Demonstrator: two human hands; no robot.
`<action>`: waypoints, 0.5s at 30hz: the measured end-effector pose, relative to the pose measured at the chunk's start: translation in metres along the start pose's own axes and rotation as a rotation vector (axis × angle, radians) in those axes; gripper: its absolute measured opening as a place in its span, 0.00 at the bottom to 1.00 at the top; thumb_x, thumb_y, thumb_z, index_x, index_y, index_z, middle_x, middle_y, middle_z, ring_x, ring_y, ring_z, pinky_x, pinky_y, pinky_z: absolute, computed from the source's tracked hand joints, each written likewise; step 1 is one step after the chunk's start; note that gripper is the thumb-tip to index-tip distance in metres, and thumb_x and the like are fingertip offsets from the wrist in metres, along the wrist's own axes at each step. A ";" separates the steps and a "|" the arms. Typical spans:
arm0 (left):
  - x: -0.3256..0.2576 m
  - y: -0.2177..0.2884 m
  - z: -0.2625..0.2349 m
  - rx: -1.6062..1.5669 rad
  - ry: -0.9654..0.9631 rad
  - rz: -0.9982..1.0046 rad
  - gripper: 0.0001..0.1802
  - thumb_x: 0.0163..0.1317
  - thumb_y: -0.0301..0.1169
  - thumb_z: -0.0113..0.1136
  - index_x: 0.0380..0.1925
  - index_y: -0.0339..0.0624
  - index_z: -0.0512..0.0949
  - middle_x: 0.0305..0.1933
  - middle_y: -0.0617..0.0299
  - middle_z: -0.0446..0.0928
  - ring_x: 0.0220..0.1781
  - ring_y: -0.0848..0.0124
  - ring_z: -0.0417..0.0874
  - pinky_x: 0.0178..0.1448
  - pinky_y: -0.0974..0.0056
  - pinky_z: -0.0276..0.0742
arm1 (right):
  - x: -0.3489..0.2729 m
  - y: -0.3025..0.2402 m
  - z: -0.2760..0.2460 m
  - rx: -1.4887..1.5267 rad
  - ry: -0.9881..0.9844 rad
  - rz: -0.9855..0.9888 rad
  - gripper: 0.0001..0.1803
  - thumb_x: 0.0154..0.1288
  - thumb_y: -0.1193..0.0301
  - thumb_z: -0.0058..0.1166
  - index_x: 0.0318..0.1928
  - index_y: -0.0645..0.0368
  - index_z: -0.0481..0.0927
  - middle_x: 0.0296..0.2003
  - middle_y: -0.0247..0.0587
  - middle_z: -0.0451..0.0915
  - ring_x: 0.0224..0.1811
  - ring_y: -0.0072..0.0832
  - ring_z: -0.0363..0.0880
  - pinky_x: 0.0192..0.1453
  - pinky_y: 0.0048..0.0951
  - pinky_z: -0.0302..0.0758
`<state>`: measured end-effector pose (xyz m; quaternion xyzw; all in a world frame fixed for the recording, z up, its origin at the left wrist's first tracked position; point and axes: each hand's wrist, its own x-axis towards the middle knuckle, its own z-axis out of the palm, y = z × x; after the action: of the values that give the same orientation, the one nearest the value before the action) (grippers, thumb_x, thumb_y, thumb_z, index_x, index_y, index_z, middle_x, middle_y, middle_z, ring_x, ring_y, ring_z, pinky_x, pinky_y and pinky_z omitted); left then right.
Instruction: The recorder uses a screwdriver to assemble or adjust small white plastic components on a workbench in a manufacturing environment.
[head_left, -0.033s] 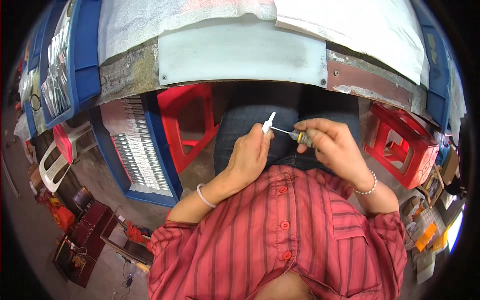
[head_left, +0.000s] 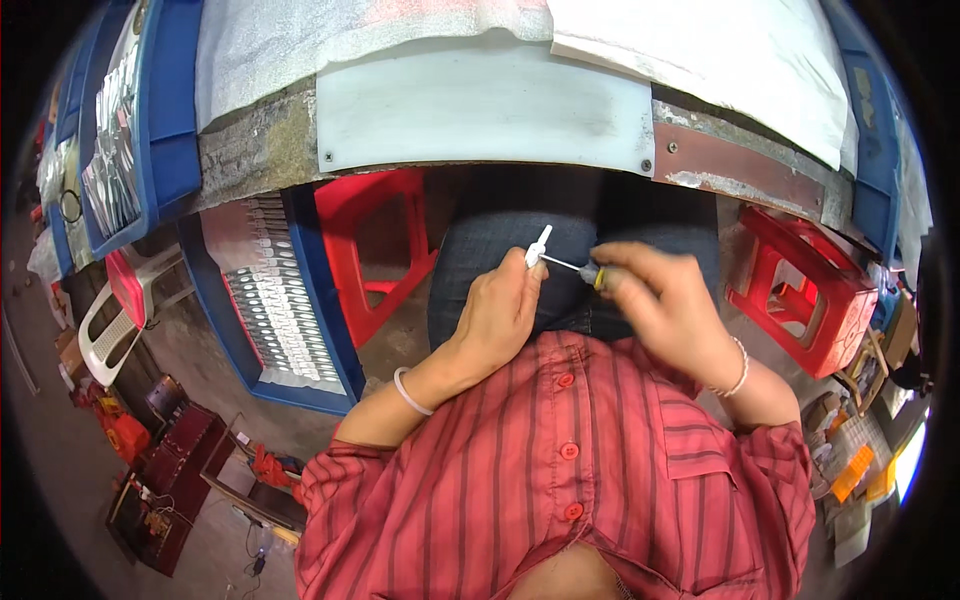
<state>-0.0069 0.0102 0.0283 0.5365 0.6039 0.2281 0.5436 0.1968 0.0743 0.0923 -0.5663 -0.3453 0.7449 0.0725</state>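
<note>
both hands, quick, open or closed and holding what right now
Left hand: closed, holding a small white part.
Right hand: blurred, but closed around the handle of a screwdriver-like tool.

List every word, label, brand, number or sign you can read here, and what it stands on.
No text can be read anywhere in the picture.
White plastic piece in the left hand: no lettering visible.
Screwdriver in the right hand: partly covered, so cannot tell.
Small pieces in the lower blue tray: too small to tell.
Orange item, far right: too small to tell.
</note>
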 end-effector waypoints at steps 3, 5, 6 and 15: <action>0.004 0.002 -0.002 0.054 -0.024 0.040 0.09 0.70 0.28 0.45 0.33 0.31 0.69 0.26 0.41 0.77 0.30 0.43 0.79 0.32 0.50 0.73 | -0.008 0.012 0.015 -1.288 0.164 -0.828 0.19 0.56 0.75 0.59 0.50 0.62 0.77 0.27 0.47 0.77 0.19 0.31 0.75 0.20 0.30 0.70; 0.007 0.000 -0.003 0.053 -0.022 0.050 0.09 0.69 0.27 0.45 0.33 0.31 0.68 0.27 0.41 0.77 0.31 0.43 0.80 0.33 0.48 0.73 | 0.002 0.018 0.012 -1.106 0.167 -0.843 0.19 0.56 0.74 0.59 0.50 0.63 0.77 0.26 0.45 0.75 0.18 0.31 0.75 0.20 0.30 0.70; 0.008 -0.002 -0.002 0.065 -0.023 0.055 0.09 0.69 0.27 0.45 0.33 0.31 0.68 0.27 0.41 0.77 0.31 0.43 0.80 0.33 0.48 0.73 | 0.009 0.020 0.009 -0.922 0.168 -0.851 0.20 0.55 0.74 0.60 0.50 0.63 0.77 0.24 0.43 0.73 0.18 0.31 0.75 0.20 0.29 0.71; 0.007 -0.012 0.008 0.139 0.037 0.094 0.09 0.69 0.27 0.47 0.32 0.31 0.67 0.23 0.39 0.75 0.28 0.41 0.79 0.28 0.47 0.72 | 0.008 0.011 0.021 -1.211 0.189 -0.833 0.18 0.58 0.72 0.57 0.49 0.65 0.78 0.20 0.40 0.69 0.14 0.25 0.68 0.15 0.27 0.64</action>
<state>-0.0033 0.0103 0.0127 0.5965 0.6023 0.2205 0.4825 0.1779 0.0610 0.0816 -0.3907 -0.8743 0.2829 0.0534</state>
